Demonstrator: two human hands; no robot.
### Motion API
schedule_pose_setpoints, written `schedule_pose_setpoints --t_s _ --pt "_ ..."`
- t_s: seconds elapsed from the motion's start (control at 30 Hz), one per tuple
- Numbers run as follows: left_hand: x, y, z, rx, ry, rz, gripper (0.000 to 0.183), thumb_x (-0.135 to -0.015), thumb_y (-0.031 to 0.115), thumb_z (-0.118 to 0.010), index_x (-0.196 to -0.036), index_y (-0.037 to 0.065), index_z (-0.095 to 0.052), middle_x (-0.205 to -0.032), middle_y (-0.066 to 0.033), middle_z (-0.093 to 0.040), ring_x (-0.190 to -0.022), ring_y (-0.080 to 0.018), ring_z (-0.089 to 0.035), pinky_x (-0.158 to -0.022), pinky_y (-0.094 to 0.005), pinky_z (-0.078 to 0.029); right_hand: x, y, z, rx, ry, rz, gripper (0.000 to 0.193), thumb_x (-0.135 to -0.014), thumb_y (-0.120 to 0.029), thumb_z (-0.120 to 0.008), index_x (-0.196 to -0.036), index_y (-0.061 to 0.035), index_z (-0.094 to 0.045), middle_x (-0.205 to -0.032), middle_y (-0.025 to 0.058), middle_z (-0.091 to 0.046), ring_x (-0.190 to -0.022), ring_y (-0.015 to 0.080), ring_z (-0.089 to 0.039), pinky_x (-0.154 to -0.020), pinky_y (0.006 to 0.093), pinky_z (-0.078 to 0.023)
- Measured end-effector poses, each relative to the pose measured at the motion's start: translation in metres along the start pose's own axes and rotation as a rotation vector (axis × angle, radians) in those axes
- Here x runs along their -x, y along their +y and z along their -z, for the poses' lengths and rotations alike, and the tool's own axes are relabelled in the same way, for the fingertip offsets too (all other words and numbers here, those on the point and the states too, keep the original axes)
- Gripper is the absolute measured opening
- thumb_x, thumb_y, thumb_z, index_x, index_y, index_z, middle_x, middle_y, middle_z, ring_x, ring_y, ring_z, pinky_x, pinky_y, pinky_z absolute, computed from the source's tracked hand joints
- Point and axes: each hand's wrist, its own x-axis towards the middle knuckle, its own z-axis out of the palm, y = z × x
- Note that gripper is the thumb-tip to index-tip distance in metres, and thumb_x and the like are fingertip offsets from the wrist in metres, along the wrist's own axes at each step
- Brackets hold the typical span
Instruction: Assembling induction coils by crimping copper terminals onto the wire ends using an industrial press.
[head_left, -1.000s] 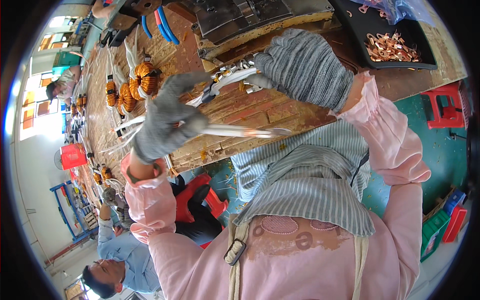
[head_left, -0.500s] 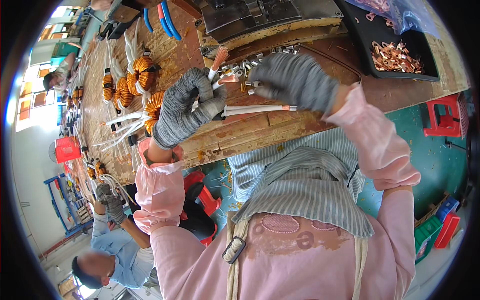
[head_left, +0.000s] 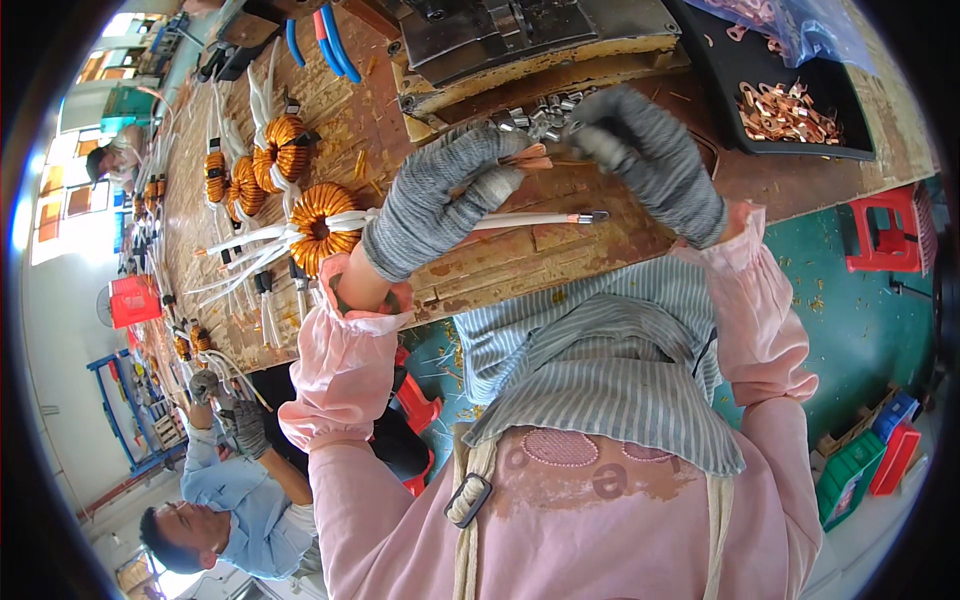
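Observation:
My left hand (head_left: pixel 440 205), in a grey knitted glove, is closed around white-sheathed wires whose bare copper ends (head_left: pixel 530 157) stick out past the fingertips to the right. Just right of those ends, my right hand (head_left: pixel 650 165), gloved alike, has its fingers pinched together. Whatever lies between them is hidden. A copper-wound ring coil (head_left: pixel 322 225) with white leads sits by my left wrist. Below my hands a white lead (head_left: pixel 530 219) runs right, ending in a metal terminal (head_left: pixel 592 217). Loose silvery metal sleeves (head_left: pixel 535 118) lie behind my hands.
A dark metal press base (head_left: pixel 520 40) stands at the back of the wooden bench. A black tray (head_left: pixel 850 135) of copper lugs (head_left: pixel 790 115) is at the far right. More ring coils (head_left: pixel 280 150) lie left. A co-worker (head_left: pixel 240 515) with gloved hands sits lower left.
My left hand has shifted right and turned the copper ends from pointing up to pointing right. My right hand, blurred over the metal sleeves before, is now pinched beside those ends.

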Motion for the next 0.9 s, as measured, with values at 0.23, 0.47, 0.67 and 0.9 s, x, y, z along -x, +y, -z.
schedule_pose_setpoints --t_s 0.23,0.47,0.67,0.9 --pt "-0.01 -0.006 -0.017 -0.164 -0.004 -0.09 0.025 -0.079 0.015 -0.057 -0.103 0.009 -0.057 -0.096 -0.0124 -0.059 -0.085 -0.0283 -0.058 -0.075 -0.0335 -0.046 0.03 -0.018 0.007 -0.548 0.153 -0.406 0.025 -0.083 -0.02 -0.056 -0.098 -0.0003 -0.057 -0.08 0.0071 -0.06 -0.066 0.0111 -0.057 -0.059 0.0213 -0.047" --pt "-0.009 -0.007 -0.023 -0.129 0.049 -0.027 0.022 -0.079 0.016 -0.057 -0.099 0.008 -0.06 -0.093 -0.0132 -0.061 -0.083 -0.0282 -0.059 -0.073 -0.0332 -0.047 0.036 -0.024 -0.01 -0.74 0.132 -0.39 0.029 -0.085 -0.017 -0.052 -0.108 0.0008 -0.053 -0.085 0.0106 -0.061 -0.076 0.0161 -0.06 -0.065 0.0248 -0.05" --pt "-0.01 -0.009 -0.023 -0.149 0.047 -0.047 0.023 -0.079 0.015 -0.058 -0.1 0.007 -0.059 -0.09 -0.0135 -0.061 -0.081 -0.0276 -0.059 -0.072 -0.0328 -0.047 0.036 -0.023 -0.015 -0.787 0.145 -0.397 0.03 -0.085 -0.016 -0.052 -0.109 0.0006 -0.053 -0.087 0.0106 -0.061 -0.079 0.0162 -0.06 -0.067 0.0249 -0.05" --pt "-0.014 0.001 -0.021 -0.117 0.03 -0.054 0.022 -0.081 0.015 -0.055 -0.099 0.005 -0.059 -0.087 -0.0145 -0.061 -0.078 -0.0277 -0.06 -0.07 -0.0323 -0.047 0.033 -0.017 -0.02 -0.79 0.153 -0.393 0.03 -0.085 -0.017 -0.052 -0.109 -0.0002 -0.053 -0.087 0.0094 -0.061 -0.075 0.0128 -0.059 -0.068 0.0234 -0.049"
